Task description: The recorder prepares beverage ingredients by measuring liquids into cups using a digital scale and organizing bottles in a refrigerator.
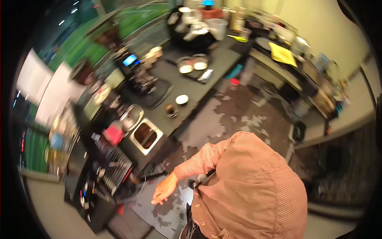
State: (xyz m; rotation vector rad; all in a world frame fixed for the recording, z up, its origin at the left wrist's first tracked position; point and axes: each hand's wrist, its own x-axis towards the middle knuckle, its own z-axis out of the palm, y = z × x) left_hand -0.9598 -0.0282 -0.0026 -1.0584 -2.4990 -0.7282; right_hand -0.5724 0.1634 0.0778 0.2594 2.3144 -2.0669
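Observation:
My right arm, in a striped salmon-pink sleeve, bends across the lower middle of the head view. My right hand [165, 189] hangs over the floor with its fingers loosely stretched, and I see nothing in it. It is near the dark counter's end, where a laptop-like device with a keyboard [116, 169] stands. Beyond that, a steel-rimmed rectangular basin [146, 136] is set in the counter, with a pink cloth [113, 135] beside it. My left hand is out of view. Motion blurs much of the scene.
The counter [161, 119] carries a white round cup [182, 99], a small glass of brown liquid [171, 110] and a machine with a lit blue screen [129, 60]. A yellow cloth [282, 54] lies on the far-right worktop. The floor [203, 123] has worn patches.

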